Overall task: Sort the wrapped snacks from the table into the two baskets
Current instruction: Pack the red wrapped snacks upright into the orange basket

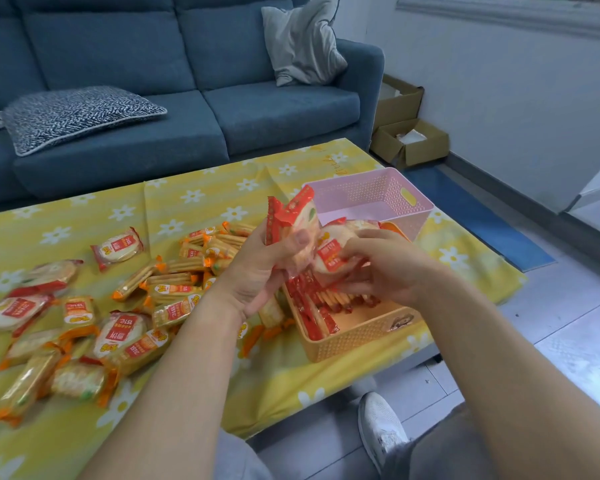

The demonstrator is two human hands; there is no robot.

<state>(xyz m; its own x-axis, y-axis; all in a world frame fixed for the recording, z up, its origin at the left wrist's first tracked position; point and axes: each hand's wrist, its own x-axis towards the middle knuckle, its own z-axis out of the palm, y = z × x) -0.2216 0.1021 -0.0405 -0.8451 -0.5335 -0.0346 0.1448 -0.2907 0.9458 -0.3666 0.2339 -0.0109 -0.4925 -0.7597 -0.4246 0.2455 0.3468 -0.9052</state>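
Observation:
My left hand (pixel 257 271) grips a couple of red-wrapped round rice crackers (pixel 297 220), held upright above the table. My right hand (pixel 385 265) holds another red-wrapped round cracker (pixel 329 254) against them, right over the orange basket (pixel 357 337). That basket holds several red-wrapped packs standing on edge. Behind it stands a pink basket (pixel 406 202); its inside looks empty from here. Many orange-wrapped long biscuits (pixel 177 282) and red-wrapped round crackers (pixel 118 249) lie scattered on the yellow flowered tablecloth (pixel 194 199).
A blue sofa (pixel 274 112) with cushions runs behind the table. Cardboard boxes (pixel 413 140) sit on the floor at the right by the wall. My knee and a white shoe (pixel 381 427) are below the table's near edge.

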